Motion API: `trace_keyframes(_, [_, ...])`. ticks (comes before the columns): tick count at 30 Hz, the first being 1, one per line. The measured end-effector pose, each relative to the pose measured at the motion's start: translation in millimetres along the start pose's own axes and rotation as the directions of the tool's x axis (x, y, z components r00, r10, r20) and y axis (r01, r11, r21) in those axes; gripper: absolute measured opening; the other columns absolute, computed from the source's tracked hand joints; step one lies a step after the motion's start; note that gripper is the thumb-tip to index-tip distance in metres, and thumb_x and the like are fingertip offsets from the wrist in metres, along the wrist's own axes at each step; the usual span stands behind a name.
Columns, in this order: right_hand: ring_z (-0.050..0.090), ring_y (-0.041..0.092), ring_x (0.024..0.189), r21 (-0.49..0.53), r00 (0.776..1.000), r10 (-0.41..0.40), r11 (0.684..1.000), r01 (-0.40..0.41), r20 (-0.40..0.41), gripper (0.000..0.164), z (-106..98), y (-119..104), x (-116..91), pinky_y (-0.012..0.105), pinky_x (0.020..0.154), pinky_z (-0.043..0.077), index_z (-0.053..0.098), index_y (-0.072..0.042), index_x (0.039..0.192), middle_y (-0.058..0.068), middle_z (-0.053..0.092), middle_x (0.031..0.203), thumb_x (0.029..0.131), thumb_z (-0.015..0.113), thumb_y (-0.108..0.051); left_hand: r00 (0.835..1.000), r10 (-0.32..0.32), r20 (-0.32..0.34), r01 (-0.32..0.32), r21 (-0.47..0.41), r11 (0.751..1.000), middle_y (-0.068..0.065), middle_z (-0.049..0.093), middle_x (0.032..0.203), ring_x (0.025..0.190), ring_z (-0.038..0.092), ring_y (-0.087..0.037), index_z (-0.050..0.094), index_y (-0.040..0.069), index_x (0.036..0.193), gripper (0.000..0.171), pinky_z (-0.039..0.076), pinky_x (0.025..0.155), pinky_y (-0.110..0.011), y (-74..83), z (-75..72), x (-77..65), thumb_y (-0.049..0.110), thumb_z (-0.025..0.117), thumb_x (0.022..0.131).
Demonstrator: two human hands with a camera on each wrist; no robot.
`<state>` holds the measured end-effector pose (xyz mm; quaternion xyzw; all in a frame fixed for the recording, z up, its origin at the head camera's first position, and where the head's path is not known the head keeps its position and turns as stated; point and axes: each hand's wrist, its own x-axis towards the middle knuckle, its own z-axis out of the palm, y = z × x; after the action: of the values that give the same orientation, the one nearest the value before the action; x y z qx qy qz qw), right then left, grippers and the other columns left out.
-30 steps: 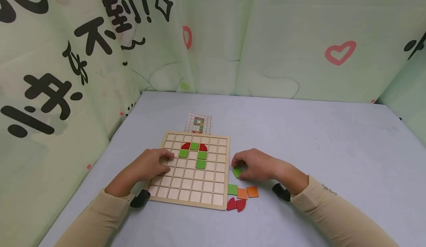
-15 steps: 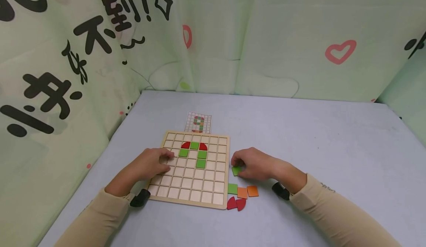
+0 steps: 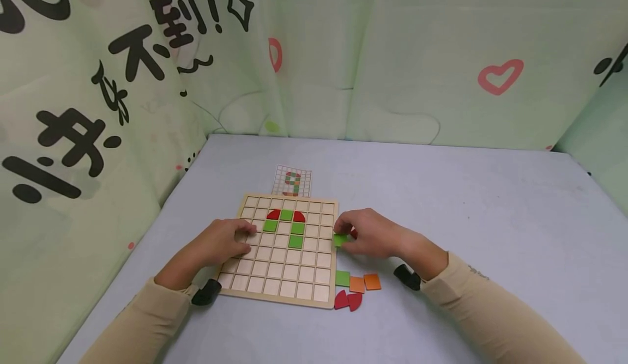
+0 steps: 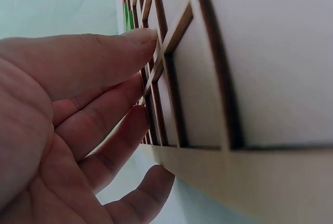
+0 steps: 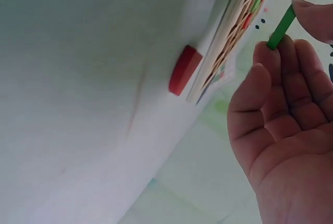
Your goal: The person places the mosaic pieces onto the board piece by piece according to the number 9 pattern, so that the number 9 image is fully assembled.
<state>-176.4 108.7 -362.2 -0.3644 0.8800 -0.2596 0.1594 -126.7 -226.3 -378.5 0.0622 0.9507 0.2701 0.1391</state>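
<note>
In the head view a wooden grid board (image 3: 304, 274) lies on the table, with several green squares and two red quarter-round pieces set in its upper cells. My left hand (image 3: 223, 241) rests on its left side, thumb and fingers spread apart; the left wrist view shows the fingertips touching the board around its edge. My right hand (image 3: 378, 236) pinches a green square tile (image 3: 339, 240) between thumb and fingers at the right edge of the board. In the right wrist view that tile (image 5: 285, 23) is seen edge-on, lifted off the table.
A red piece (image 5: 186, 70) lies beside the board, mostly hidden under my right hand in the head view. Near the lower right corner are another green square (image 3: 342, 278), two orange squares (image 3: 372, 281) and two red pieces (image 3: 355, 301). Behind the board lies a pattern card (image 3: 293, 180).
My right hand has moved up and left with the green tile, from the table to the board's right edge. A red piece now shows beneath that hand. The left hand stays put.
</note>
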Motion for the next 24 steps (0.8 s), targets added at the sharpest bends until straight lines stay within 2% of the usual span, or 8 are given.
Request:
trace_keyframes(7, [0.062, 0.018, 0.096, -0.004, 0.997, -0.051, 0.999, 0.051, -0.053, 0.023, 0, -12, 11, 0.037, 0.088, 0.052, 0.068, -0.007, 0.111, -0.003, 0.068, 0.101, 0.088, 0.074, -0.010, 1.000, -0.006, 0.000, 0.006, 0.002, 1.000, -0.011, 0.063, 0.129, 0.128, 0.050, -0.034, 0.069, 0.009, 0.121, 0.033, 0.042, 0.102, -0.051, 1.6, -0.4, -0.9, 0.010, 0.075, 0.088])
trace_keyframes(24, [0.062, 0.018, 0.097, 0.035, 0.984, -0.131, 0.990, 0.136, -0.124, 0.022, 8, -33, 38, 0.032, 0.087, 0.051, 0.071, -0.006, 0.111, -0.002, 0.070, 0.101, 0.090, 0.073, -0.013, 1.000, 0.001, -0.005, -0.001, 0.004, 1.000, -0.009, 0.064, 0.129, 0.129, 0.049, -0.034, 0.069, 0.010, 0.120, 0.032, 0.042, 0.102, -0.051, 0.1, 0.4, -0.8, 0.011, 0.075, 0.088])
